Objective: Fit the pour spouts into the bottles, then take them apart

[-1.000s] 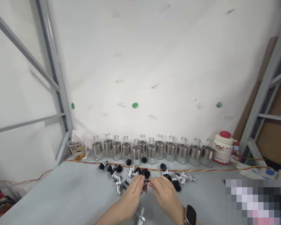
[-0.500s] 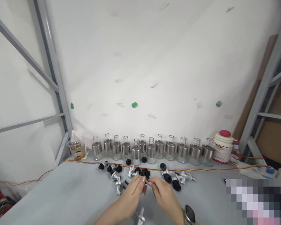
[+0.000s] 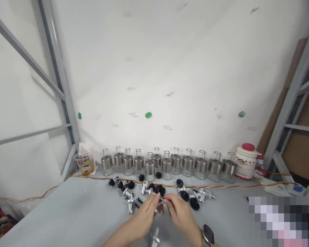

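My left hand [image 3: 143, 215] and my right hand [image 3: 180, 214] meet at the middle of the grey table. Between their pinched fingertips is a small silvery pour spout piece [image 3: 159, 204], mostly hidden by the fingers. Just beyond the fingertips lies a cluster of black stopper parts [image 3: 159, 189]. Silver spout pieces [image 3: 130, 203] with black parts are scattered to the left, and more silver spouts [image 3: 200, 195] with round black stoppers [image 3: 194, 204] to the right. Nearer me, below the hands, is a loose silver spout [image 3: 155, 237].
A row of glass bottles [image 3: 166, 166] with metal sleeves stands along the wall. A plastic drink cup [image 3: 84, 164] is at the left end, a white jar with a red lid [image 3: 246, 163] at the right. A twisted red-yellow wire [image 3: 221, 186] crosses the table.
Both hands stay in nearly the same place. The fingers have shifted slightly, and more of the silvery piece shows between them.
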`<move>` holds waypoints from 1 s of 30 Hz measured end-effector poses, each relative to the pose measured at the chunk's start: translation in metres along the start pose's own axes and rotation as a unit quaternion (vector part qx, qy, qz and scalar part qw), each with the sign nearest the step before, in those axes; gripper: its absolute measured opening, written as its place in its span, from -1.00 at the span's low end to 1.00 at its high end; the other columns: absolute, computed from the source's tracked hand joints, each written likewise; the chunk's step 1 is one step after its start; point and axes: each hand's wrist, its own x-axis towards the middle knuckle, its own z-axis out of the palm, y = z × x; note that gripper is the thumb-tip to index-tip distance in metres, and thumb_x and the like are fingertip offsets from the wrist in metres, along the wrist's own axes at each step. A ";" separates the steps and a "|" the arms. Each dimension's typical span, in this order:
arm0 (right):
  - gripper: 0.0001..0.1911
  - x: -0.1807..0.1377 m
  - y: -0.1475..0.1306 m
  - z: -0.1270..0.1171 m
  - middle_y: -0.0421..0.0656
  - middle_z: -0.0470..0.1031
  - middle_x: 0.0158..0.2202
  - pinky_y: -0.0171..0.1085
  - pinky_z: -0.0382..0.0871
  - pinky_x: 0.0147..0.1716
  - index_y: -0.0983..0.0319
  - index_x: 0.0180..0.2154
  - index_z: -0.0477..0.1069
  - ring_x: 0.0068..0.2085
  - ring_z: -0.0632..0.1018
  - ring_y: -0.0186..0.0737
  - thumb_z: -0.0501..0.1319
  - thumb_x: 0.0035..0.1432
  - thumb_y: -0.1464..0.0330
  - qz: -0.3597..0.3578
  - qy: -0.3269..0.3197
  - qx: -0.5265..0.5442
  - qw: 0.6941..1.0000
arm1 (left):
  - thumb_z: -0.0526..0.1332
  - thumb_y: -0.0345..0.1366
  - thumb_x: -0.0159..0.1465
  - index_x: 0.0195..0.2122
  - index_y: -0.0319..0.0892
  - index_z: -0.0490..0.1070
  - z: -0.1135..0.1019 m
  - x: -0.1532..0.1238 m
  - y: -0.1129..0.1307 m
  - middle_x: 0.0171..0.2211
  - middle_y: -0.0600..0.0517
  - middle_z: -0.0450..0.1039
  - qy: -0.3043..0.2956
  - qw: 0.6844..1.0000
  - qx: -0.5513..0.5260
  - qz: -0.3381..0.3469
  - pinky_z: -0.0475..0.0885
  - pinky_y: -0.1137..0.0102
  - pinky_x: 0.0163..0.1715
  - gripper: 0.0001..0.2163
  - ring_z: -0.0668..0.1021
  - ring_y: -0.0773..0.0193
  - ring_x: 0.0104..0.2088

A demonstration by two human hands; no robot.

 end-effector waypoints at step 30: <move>-0.61 0.008 -0.003 -0.009 -0.29 0.25 -0.59 -0.38 0.20 -0.62 0.23 -0.08 0.18 -0.59 0.33 -0.33 -0.13 0.21 0.12 0.196 0.045 0.279 0.939 | 0.01 -0.04 0.17 -0.38 -0.17 0.28 -0.033 0.030 -0.018 -0.43 0.04 0.35 0.252 0.937 0.239 0.032 0.26 0.39 -0.34 -0.71 0.41 0.22 -0.35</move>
